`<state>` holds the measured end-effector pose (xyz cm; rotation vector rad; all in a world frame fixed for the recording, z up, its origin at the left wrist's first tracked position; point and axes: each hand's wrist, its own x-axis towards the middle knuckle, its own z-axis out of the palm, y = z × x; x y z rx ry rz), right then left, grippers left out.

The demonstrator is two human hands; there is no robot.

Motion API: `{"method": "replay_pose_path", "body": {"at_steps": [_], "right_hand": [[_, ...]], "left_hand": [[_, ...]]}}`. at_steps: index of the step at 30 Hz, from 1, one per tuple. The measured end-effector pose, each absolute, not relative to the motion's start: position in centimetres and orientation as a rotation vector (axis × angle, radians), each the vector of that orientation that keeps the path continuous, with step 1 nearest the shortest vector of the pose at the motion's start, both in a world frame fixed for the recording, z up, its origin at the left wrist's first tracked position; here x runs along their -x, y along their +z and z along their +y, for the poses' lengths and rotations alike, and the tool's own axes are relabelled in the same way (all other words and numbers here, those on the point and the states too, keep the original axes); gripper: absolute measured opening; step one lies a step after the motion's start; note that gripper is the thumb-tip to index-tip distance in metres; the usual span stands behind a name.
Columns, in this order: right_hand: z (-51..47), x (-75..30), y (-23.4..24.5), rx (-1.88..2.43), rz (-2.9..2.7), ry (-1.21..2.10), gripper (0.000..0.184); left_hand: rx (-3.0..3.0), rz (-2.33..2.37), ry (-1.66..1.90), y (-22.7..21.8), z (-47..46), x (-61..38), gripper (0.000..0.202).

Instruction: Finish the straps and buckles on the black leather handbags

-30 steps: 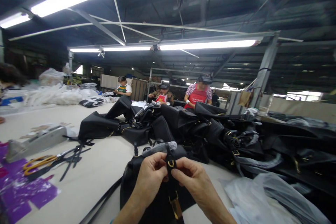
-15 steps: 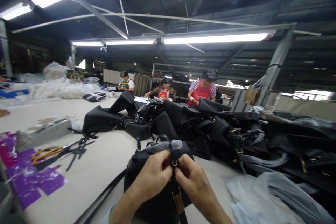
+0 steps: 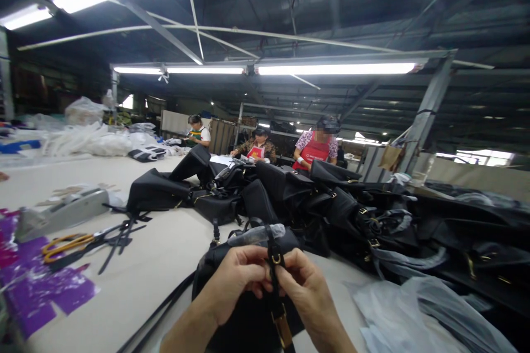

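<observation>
A black handbag [image 3: 232, 325] lies in front of me, its handle wrapped in clear plastic [image 3: 256, 234]. Down its front runs a black strap [image 3: 274, 287] with a gold buckle [image 3: 276, 258] near the top and a second gold buckle with a brown piece [image 3: 282, 328] lower down. My left hand [image 3: 240, 276] is closed at the strap's left side, thumb and fingertips pinching beside the upper buckle. From the right, my right hand [image 3: 302, 281] pinches the same strap just below that buckle. The fingertips partly hide what they press on.
Black bags [image 3: 285, 190] are heaped across the table [image 3: 141, 265]. On the left lie orange-handled scissors [image 3: 68, 245], a grey tape dispenser [image 3: 66, 212] and purple plastic [image 3: 45, 287]. Clear plastic bags [image 3: 397, 309] lie at right. Several people, one in a red apron [image 3: 312, 151], work beyond.
My left hand has shifted slightly down and left, its fingers a little looser around the strap. My right hand stays at the strap below the buckle. The view has moved slightly.
</observation>
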<state>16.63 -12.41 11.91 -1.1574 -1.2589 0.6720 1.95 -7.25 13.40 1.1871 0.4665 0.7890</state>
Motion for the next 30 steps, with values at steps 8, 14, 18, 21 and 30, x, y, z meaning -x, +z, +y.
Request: {"method": "replay_pose_path", "body": {"at_steps": [8, 14, 18, 21, 30], "right_hand": [[-12.2, -15.9, 11.4, 1.094, -1.101, 0.787, 0.045], [-12.4, -16.1, 11.1, 1.143, -1.091, 0.754, 0.043], [-12.7, -16.6, 10.2, 1.110, -1.056, 0.809, 0.040], [-12.9, -16.6, 10.2, 1.087, -1.038, 0.859, 0.039], [-12.7, -16.2, 10.1, 1.150, -1.041, 0.735, 0.040]], "left_hand": [[-1.335, 0.539, 0.876, 13.2, -8.2, -2.8, 0.042], [-1.329, 0.553, 0.892, 11.7, -8.1, -3.2, 0.036], [-1.244, 0.455, 0.848, 11.3, -8.2, -2.9, 0.034], [-1.208, 0.466, 0.857, 11.5, -8.4, -2.8, 0.027], [-1.283, 0.677, 0.886, 11.2, -8.5, -3.6, 0.026]]}}
